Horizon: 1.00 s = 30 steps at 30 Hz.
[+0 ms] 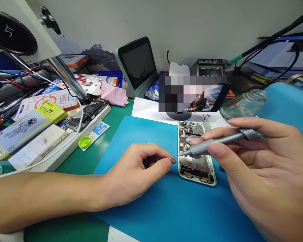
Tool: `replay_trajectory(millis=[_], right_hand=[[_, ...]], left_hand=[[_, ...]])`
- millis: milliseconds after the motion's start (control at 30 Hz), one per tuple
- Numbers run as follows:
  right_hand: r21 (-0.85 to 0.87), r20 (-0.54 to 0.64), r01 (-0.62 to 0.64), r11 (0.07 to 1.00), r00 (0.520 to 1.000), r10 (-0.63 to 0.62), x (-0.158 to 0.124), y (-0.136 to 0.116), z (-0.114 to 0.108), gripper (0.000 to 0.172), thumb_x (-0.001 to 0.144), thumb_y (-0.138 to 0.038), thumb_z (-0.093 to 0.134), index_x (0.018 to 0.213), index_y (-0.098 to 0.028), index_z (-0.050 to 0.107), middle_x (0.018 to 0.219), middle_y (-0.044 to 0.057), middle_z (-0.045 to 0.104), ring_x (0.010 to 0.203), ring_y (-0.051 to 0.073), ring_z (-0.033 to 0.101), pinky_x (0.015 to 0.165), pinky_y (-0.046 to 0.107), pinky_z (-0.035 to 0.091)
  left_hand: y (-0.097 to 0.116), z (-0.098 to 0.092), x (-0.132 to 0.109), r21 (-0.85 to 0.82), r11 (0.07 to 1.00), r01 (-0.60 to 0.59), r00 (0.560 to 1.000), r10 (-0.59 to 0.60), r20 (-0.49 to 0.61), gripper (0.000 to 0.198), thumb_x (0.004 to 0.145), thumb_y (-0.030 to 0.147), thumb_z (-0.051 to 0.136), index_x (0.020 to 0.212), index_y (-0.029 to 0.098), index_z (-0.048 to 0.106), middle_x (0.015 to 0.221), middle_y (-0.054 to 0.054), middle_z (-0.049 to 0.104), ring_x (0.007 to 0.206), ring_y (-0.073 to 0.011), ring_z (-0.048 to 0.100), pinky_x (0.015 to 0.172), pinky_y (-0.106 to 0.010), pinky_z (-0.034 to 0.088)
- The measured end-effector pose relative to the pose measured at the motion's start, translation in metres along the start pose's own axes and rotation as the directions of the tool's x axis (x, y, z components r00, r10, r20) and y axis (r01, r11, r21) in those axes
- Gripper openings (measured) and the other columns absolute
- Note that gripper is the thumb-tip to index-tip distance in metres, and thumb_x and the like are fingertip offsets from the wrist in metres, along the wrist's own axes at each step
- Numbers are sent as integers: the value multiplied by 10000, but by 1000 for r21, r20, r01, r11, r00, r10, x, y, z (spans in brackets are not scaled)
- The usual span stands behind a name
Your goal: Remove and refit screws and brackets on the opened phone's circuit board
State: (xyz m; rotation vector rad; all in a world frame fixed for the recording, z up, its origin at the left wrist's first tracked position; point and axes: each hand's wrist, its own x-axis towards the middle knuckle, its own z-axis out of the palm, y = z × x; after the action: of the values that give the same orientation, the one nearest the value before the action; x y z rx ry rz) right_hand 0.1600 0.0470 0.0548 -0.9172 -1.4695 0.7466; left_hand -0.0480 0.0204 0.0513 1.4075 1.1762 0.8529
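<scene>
My right hand (262,158) grips a grey precision screwdriver (202,148) between thumb and fingers, its shaft pointing left. The thin bit reaches the fingertips of my left hand (141,168), where thumb and index finger are pinched together. Whatever lies in that pinch is too small to make out. Beneath the screwdriver, an opened phone (197,164) with its inner boards and parts bared lies on the blue mat (151,215). The screwdriver and my right fingers cover part of its upper right side.
A second phone (207,97) with a lit screen stands behind the mat, beside a glass jar (244,102). At left are a battery box (27,127), another opened phone (89,114), a green cap (85,142) and a white cable (47,156). A smart display (137,64) stands behind.
</scene>
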Motion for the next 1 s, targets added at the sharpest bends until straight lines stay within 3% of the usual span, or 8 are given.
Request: replay_trajectory(millis=[267, 1000], right_hand=[[-11, -8, -37, 999, 999, 37, -1, -5, 0, 415, 858, -138, 804, 1160, -363, 631, 982, -52, 785, 853, 174, 809, 610, 270, 713], [-38, 15, 47, 998, 999, -46, 0, -3, -3, 441, 844, -148, 821, 1186, -354, 635, 1010, -13, 772, 868, 218, 804, 647, 346, 740]], left_hand=[[-1, 0, -2, 5, 1000, 29, 1000, -29, -3, 169, 940, 283, 661, 880, 185, 785, 824, 2, 733, 756, -138, 594, 664, -232, 453], [0, 0, 0, -35, 999, 32, 999, -32, 8, 171, 948, 264, 666, 855, 148, 751, 774, 3, 670, 708, -115, 541, 637, -217, 426]])
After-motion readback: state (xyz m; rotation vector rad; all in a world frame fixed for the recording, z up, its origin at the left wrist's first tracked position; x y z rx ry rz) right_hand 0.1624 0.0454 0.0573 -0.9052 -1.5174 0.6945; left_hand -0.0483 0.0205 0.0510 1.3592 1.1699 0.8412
